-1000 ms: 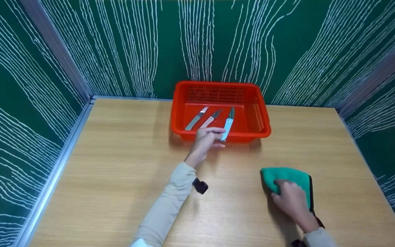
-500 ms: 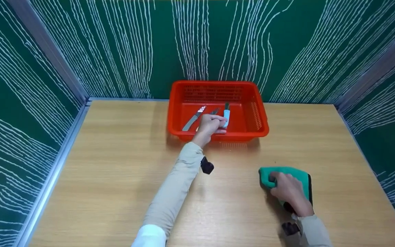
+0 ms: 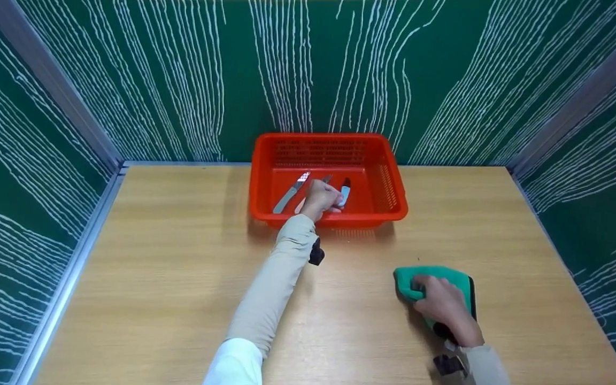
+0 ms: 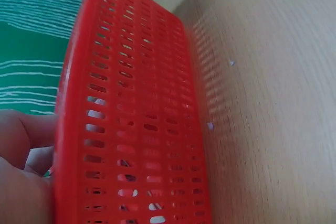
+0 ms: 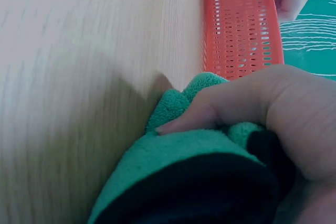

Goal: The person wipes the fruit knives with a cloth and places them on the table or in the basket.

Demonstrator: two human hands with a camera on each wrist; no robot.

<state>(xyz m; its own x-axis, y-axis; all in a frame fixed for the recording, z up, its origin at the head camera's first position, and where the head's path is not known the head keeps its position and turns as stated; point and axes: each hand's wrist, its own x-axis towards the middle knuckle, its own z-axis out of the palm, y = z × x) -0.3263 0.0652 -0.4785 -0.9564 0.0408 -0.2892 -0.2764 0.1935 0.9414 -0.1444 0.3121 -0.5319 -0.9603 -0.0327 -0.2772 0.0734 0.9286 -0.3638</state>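
My left hand (image 3: 323, 199) reaches over the front rim of a red plastic basket (image 3: 335, 218) and pinches the light-blue handle of a small knife (image 3: 345, 193). Its dark blade points away, toward the back wall. In the left wrist view the basket's side (image 4: 131, 77) hides the knife and most of the fingers. Inside the basket lie a grey-handled knife (image 3: 288, 198) and a pale pink-handled knife (image 3: 299, 206), partly covered by my left hand. At the right, my right hand (image 3: 443, 305) grips a folded green cloth (image 3: 447, 274) with black edging, thumb pressed into the fabric (image 5: 173, 142).
The basket stands on a wooden table (image 3: 179, 278) against the green back wall (image 3: 233, 80) with wavy white lines. Similar green panels rise at both sides, with metal strips along the table's edges. Tiny white specks (image 4: 210, 126) lie beside the basket.
The left hand has moved forward and down into the basket, lowering the light-blue knife toward its floor. The right hand keeps its hold on the green cloth. The head view has shifted slightly.
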